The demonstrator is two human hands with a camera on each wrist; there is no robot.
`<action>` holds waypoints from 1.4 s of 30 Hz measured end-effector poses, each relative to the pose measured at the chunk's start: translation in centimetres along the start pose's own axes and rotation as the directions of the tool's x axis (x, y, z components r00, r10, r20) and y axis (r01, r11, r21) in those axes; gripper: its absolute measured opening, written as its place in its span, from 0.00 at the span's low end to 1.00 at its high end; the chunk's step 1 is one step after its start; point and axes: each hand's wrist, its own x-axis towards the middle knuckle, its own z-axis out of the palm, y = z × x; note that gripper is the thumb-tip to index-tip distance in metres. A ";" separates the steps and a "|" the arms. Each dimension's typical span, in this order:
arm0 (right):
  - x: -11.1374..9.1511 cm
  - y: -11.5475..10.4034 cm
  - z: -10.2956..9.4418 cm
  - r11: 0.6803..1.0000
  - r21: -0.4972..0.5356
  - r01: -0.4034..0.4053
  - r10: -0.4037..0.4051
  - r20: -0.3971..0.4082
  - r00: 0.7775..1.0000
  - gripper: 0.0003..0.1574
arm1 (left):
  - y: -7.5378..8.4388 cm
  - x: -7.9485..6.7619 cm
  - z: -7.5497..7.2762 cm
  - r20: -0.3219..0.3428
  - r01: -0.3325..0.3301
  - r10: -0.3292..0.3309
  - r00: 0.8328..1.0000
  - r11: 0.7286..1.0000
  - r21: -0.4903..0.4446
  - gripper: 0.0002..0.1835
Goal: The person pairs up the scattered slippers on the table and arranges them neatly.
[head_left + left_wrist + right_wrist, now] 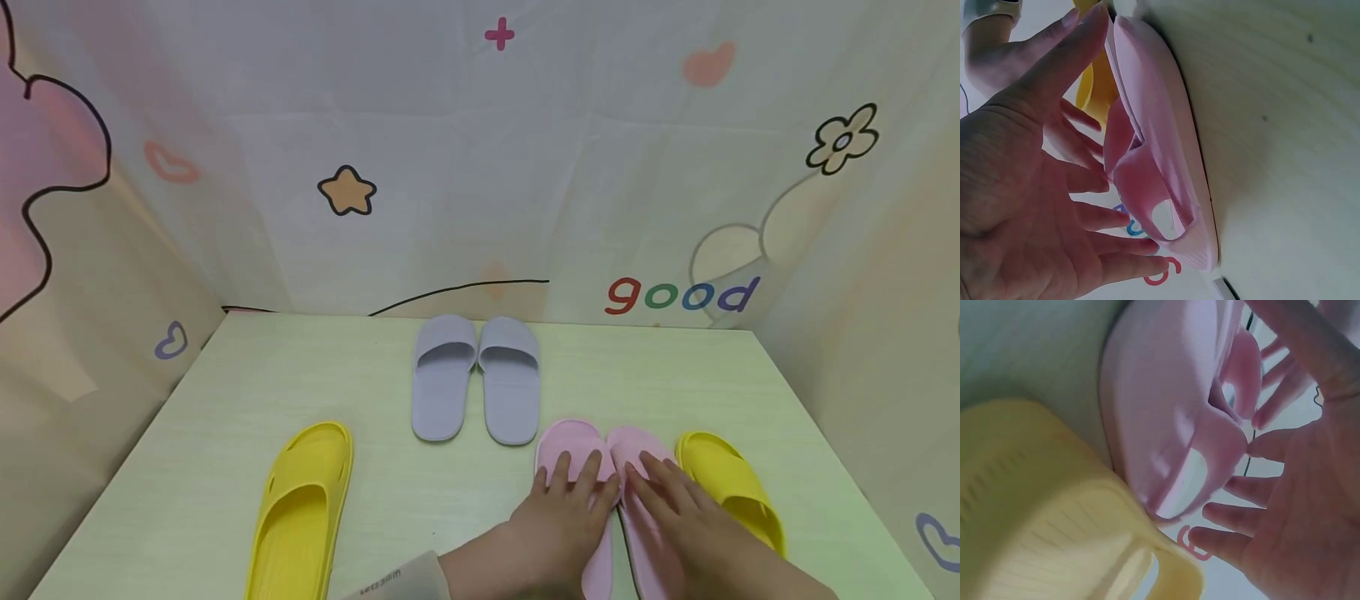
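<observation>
Two pink slippers lie side by side at the front right of the table. My left hand point(562, 512) is over the left pink slipper point(568, 433), its spread fingers reaching across the strap. Over the right pink slipper point(647, 442) is my right hand point(693, 517), fingers extended and slanting inward. Both wrist views show straight fingers at the straps of the pink slippers, not curled around them; firm contact is hard to tell. A yellow slipper point(723, 471) stands just right of my right hand, its rear part hidden behind the forearm.
Another yellow slipper point(318, 458) lies at the front left, cut off by the frame. At the back middle, two pale lilac-grey slippers point(438, 408) sit side by side on the light table point(187, 458). A printed curtain point(450, 167) encloses the back and sides.
</observation>
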 end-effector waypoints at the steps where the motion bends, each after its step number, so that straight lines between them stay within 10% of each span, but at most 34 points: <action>1: 0.0 0.1 0.2 1.000 0.002 0.007 -0.007 -0.001 1.000 0.87 | 0.1 0.0 0.0 0.004 -0.001 0.001 1.000 1.000 -0.003 0.77; 11: -0.3 0.8 2.1 0.981 -0.171 0.093 -0.117 -0.140 0.983 0.88 | 0.6 -0.1 0.4 0.013 0.002 -0.003 1.000 0.999 0.050 0.72; 30: -0.4 0.9 1.9 0.964 -0.236 0.122 -0.151 -0.110 0.982 0.88 | 0.3 0.3 0.1 0.047 0.023 -0.026 0.999 0.997 0.070 0.79; 38: -0.3 1.3 2.0 0.905 -0.373 0.207 -0.301 -0.215 0.929 0.85 | 0.1 0.8 -0.1 0.072 0.035 -0.039 0.997 0.998 0.058 0.83; 42: -0.2 1.2 1.8 0.919 -0.344 0.193 -0.271 -0.194 0.943 0.87 | -0.1 0.9 -0.2 0.067 0.038 -0.043 0.997 0.997 0.067 0.84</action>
